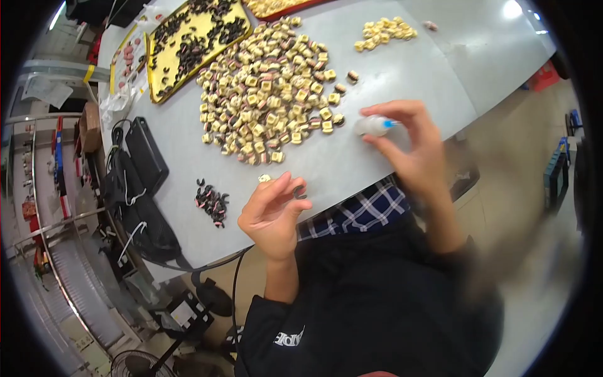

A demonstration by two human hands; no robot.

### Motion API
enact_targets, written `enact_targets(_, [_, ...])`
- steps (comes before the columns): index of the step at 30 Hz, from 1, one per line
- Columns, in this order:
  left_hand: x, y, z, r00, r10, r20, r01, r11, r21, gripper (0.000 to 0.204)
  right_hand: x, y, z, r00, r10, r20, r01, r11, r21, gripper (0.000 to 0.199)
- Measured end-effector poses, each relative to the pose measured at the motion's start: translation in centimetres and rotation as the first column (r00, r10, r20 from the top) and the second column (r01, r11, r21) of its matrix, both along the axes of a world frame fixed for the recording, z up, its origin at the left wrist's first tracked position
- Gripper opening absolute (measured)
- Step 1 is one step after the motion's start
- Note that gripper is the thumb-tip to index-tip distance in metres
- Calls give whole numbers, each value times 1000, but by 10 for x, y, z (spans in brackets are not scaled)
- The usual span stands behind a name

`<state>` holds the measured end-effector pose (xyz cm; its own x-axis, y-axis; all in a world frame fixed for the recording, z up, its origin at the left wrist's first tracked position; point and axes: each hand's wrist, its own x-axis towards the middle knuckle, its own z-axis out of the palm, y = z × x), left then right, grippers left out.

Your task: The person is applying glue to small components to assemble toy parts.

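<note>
Over the table's near edge, my left hand (pixel 270 217) pinches a small dark C-shaped piece (pixel 299 192) between thumb and fingertips. To the right, my right hand (pixel 418 147) grips a small translucent white squeeze bottle (pixel 373 125) with a blue tip, which lies sideways in the fingers and points right. A large heap of small cream, pink and dark square pieces (pixel 267 94) spreads beyond both hands. Left of my left hand lies a little pile of dark curved pieces (pixel 212 204). One cream piece (pixel 264 178) shows just behind my left fingers.
A yellow tray (pixel 179 56) of dark curved pieces stands at the far left, beside a red-rimmed tray (pixel 282 9). Pale yellow pieces (pixel 386 32) lie far right on the grey metal table (pixel 352 169). A black box (pixel 147 154) and cables sit at the left edge.
</note>
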<state>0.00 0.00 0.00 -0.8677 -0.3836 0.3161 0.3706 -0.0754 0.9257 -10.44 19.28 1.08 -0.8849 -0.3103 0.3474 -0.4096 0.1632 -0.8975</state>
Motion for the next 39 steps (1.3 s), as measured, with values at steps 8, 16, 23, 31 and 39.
enact_targets(8, [6,3,8,993,84,87,-89,995,49,38,-18,16,27,996,71,-45,-68,996,55,31])
enact_targets(16, [3,1,11,997,66,51,-65,998,-24,37,-99,6,27,925,17,-380,149,903,403,17])
enact_targets(23, [8,7,15,996,7,94,-15,997,79,37,-122,6,16,857,173,-485,153,813,561,14])
enact_targets(31, [6,2,13,1000,-16,2,16,998,-53,38,-87,11,46,927,-56,-372,176,938,298,11])
enact_targets(39, [4,-2,9,1000,21,-3,-21,994,-108,38,-9,25,42,980,-187,-72,153,930,-335,13])
